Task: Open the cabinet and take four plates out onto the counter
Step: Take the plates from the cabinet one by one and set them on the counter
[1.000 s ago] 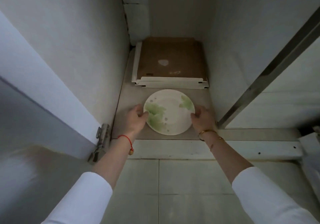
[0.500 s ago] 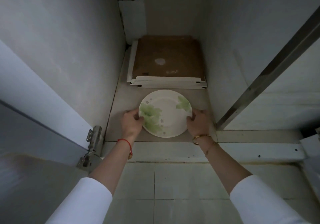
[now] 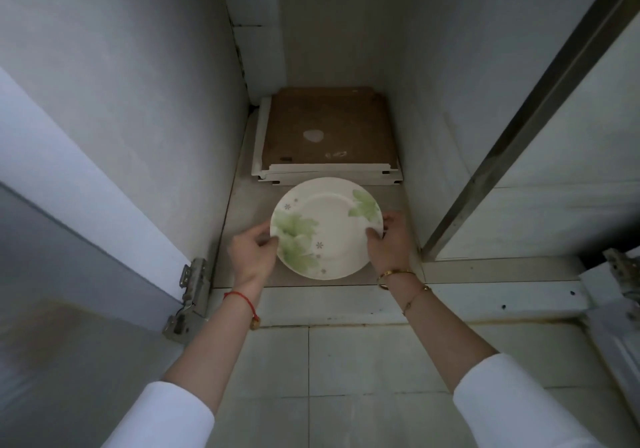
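Dim light; pale tiled floor; grey walls.

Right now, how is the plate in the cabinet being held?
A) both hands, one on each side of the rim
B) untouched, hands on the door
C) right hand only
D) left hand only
A: the left hand grips the left rim of the plate and the right hand grips the right rim, inside the open cabinet.

- cabinet floor is plain grey, pretty dim in there
- stack of flat panels at the back, brown one on top
- plate near the front edge
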The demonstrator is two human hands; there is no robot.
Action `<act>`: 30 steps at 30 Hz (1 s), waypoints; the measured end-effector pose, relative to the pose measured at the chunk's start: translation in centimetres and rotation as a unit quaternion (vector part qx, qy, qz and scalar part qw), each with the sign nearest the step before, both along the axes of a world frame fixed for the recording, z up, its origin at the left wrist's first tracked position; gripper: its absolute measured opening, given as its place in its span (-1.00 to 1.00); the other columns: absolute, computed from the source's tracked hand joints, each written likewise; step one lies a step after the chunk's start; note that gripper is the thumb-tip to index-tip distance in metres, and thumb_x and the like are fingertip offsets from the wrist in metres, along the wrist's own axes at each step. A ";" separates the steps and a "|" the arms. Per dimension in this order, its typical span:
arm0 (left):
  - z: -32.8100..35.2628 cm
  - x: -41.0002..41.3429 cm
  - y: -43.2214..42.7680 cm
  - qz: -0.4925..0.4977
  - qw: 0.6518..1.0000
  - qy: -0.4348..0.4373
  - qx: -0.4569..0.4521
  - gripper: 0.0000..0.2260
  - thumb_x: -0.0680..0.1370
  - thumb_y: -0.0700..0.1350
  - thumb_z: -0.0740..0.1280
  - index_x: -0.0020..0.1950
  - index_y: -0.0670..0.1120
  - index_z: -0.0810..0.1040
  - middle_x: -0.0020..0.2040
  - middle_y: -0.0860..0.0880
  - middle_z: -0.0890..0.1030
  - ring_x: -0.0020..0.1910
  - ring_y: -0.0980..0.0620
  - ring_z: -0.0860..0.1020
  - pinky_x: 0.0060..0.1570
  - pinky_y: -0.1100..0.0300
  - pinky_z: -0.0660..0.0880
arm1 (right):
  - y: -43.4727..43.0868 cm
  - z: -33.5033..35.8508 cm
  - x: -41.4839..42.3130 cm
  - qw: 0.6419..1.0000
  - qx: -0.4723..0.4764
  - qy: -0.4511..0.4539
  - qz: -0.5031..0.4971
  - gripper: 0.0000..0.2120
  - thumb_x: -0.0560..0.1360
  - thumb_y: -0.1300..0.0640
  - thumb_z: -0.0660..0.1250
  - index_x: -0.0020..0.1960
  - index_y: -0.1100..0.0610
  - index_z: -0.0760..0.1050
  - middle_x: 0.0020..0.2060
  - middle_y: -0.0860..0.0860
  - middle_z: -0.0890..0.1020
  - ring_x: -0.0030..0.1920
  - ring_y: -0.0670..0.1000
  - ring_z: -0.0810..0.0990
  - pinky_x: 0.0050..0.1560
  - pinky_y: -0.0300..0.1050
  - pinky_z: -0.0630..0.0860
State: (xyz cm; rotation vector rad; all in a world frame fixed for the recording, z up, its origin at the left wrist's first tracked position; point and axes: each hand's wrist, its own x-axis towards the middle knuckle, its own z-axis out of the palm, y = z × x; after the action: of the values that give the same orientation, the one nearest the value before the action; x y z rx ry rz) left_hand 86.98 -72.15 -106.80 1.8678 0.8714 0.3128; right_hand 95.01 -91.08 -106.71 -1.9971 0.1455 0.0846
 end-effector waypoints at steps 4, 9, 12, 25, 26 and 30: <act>3.4 -1.5 -0.2 0.012 0.998 -0.032 -0.055 -0.67 0.51 -0.32 0.36 0.24 -0.10 0.63 0.11 -0.10 0.69 0.07 -0.02 0.63 0.27 -0.01 0.54 | -0.9 3.1 -1.8 1.000 0.024 0.016 -0.005 -0.74 0.48 0.36 0.31 0.16 0.32 0.41 0.06 0.22 0.59 0.05 0.15 0.57 -0.06 -0.16 0.43; 9.1 -4.6 -2.0 0.008 0.991 -0.050 -0.122 -0.69 0.55 -0.34 0.33 0.23 -0.06 0.57 0.15 -0.06 0.65 0.14 0.00 0.60 0.15 0.13 0.55 | -2.9 9.1 -5.8 0.999 0.042 0.012 -0.008 -0.75 0.46 0.39 0.32 0.01 0.08 0.44 0.10 0.14 0.58 0.01 0.01 0.51 -0.05 -0.37 0.46; 12.4 -6.6 -3.1 -0.002 0.991 -0.050 -0.123 -0.67 0.57 -0.36 0.28 0.30 -0.13 0.53 0.18 -0.08 0.64 0.15 0.00 0.60 0.07 0.22 0.54 | -4.0 12.6 -8.3 0.998 0.046 0.026 -0.015 -0.65 0.47 0.37 0.31 0.23 0.20 0.42 0.04 0.06 0.59 0.00 -0.05 0.52 -0.15 -0.45 0.43; 34.8 -14.8 -10.9 -0.069 0.986 0.005 -0.151 -0.71 0.60 -0.29 0.28 0.28 -0.05 0.52 0.24 -0.08 0.60 0.24 -0.07 0.57 0.27 -0.09 0.52 | -12.7 35.3 -18.2 0.991 0.071 0.077 -0.081 -0.62 0.42 0.38 0.27 0.22 0.17 0.39 0.00 0.04 0.61 0.01 0.08 0.58 -0.05 -0.17 0.49; 36.9 -15.5 -11.7 -0.075 0.985 0.005 -0.154 -0.72 0.60 -0.28 0.29 0.26 -0.02 0.53 0.23 -0.05 0.60 0.23 -0.05 0.57 0.25 -0.04 0.53 | -13.5 37.4 -18.8 0.991 0.065 0.078 -0.084 -0.62 0.42 0.37 0.28 0.21 0.15 0.40 0.00 0.03 0.60 0.00 0.08 0.58 -0.06 -0.17 0.48; 45.1 -17.4 -14.4 -0.087 0.985 0.001 -0.152 -0.72 0.58 -0.27 0.32 0.26 -0.03 0.53 0.21 -0.03 0.60 0.10 0.08 0.58 0.04 0.25 0.51 | -16.4 46.1 -21.4 0.989 0.056 0.081 -0.111 -0.64 0.41 0.33 0.29 0.16 0.09 0.42 -0.02 -0.02 0.57 -0.04 0.08 0.56 -0.04 -0.06 0.53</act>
State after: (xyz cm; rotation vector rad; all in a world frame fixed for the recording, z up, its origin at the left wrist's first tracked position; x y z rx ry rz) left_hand 69.60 -86.55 -61.68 1.6453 0.7085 0.0645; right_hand 73.63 -107.46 -60.62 -1.8481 0.4561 0.1094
